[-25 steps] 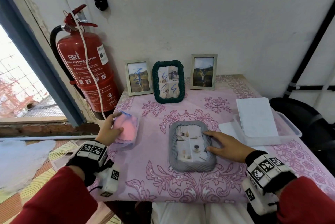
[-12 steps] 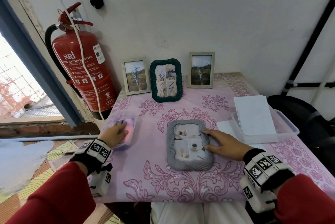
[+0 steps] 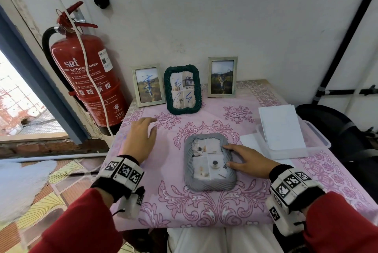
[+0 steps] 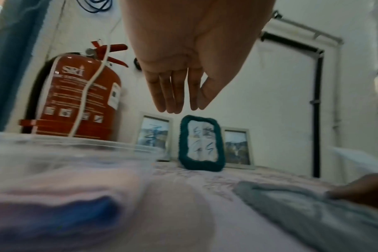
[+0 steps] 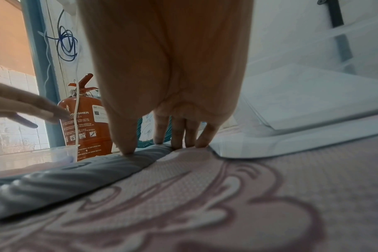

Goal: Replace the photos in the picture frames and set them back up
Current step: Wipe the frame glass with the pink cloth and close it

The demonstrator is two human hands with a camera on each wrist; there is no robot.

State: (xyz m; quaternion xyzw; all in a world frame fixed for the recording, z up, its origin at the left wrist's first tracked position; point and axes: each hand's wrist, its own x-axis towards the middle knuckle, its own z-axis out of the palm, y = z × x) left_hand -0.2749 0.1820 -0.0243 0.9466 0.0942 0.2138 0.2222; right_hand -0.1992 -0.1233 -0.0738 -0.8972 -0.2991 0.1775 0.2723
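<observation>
Grey, rope-textured picture frame lies flat and face up near the middle of the tabletop, its long axis running from the near edge toward the far edge, a four-panel photo showing in it. The right hand is the nearer one: it rests on the frame's right border with straight fingers, the thumb on the border too, as the right wrist view shows. The left hand hovers well to the frame's left, above the left edge, fingers straight and together, holding nothing. To stand the frame up, the likely need is a grip on its right long side, which already lies under the right hand.

Along the far edge, against the wall, stand a dark green rope-textured frame between two pale rectangular frames, the left two photos scribbled in blue. A clear plastic tray at the right edge holds white sheets. Beyond the left corner, a red fire extinguisher reads "SRI" and, partly hidden, "FIRE EXTINGUISHER".
</observation>
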